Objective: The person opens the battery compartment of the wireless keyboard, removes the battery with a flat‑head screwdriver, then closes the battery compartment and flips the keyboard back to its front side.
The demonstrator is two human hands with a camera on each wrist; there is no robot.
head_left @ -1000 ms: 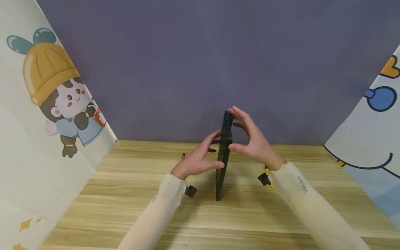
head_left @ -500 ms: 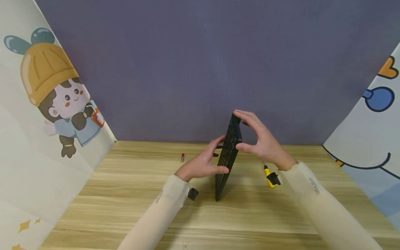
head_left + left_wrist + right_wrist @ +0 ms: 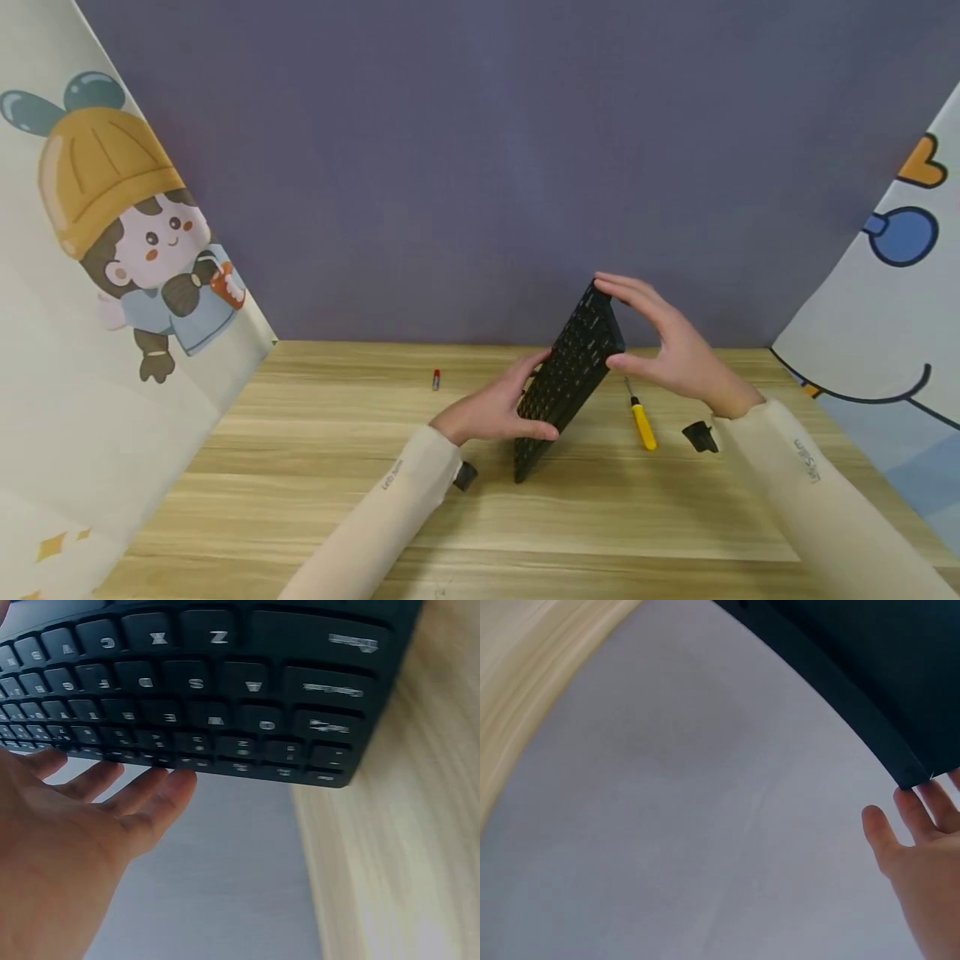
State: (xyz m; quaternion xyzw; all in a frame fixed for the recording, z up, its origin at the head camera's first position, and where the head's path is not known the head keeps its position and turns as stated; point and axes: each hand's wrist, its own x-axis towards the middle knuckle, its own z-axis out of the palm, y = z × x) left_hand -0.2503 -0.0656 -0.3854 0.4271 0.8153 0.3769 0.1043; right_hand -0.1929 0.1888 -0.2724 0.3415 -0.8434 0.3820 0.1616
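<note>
A black keyboard (image 3: 567,362) stands tilted on its lower short end, leaning to the right with its keys facing left. My left hand (image 3: 498,407) spans its lower part, the thumb at the near long edge and the fingers at the far one. The left wrist view shows the fingertips at the edge beside the keyboard's rows of keys (image 3: 202,712). At the raised end, my right hand (image 3: 675,350) holds the keyboard between thumb and fingers. In the right wrist view its fingers touch a corner of the dark underside (image 3: 885,690).
A yellow-handled screwdriver (image 3: 642,425) lies on the wooden table (image 3: 300,467), right of the keyboard. Farther back on the left is a small red-tipped battery-like cylinder (image 3: 437,380). A grey wall (image 3: 450,167) rises behind the table, with printed panels at both sides.
The keyboard has tipped from nearly upright toward the right, its lower end staying on the table. My right hand has moved right and down with the top end, uncovering the screwdriver; my left hand followed slightly.
</note>
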